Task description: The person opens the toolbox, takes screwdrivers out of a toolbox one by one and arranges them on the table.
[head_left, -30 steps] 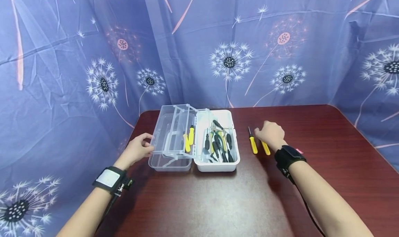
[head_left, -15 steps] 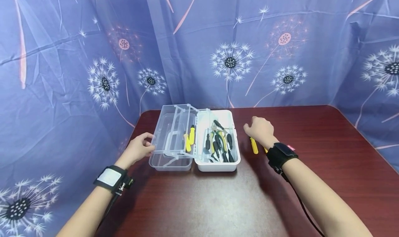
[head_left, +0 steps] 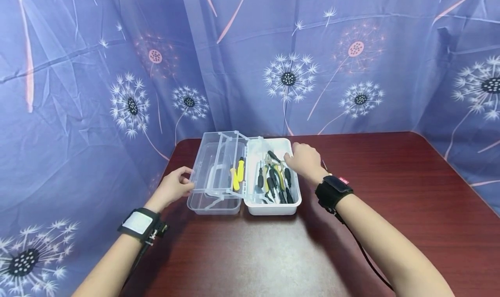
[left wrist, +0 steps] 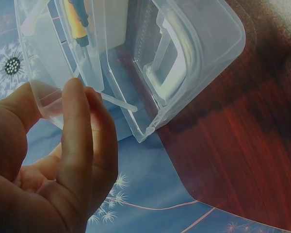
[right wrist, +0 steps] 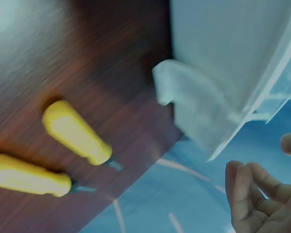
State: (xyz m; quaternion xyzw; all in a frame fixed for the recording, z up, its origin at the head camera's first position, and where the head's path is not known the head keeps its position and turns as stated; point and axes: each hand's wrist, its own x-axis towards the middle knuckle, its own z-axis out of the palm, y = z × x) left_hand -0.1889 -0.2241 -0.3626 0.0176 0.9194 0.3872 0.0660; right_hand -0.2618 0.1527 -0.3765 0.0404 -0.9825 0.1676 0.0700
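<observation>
Open toolbox (head_left: 273,208) at the far left of the table (head_left: 390,166): white base on the right holding black and yellow tools (head_left: 275,179), clear lid (head_left: 212,166) laid open to the left. Left hand (head_left: 172,188) pinches the lid's left edge between thumb and fingers. Right hand (head_left: 304,160), fingers loosely curled and holding nothing, hovers over the base's right rim. Two yellow screwdrivers (right wrist: 75,133) lie on the table just right of the box.
</observation>
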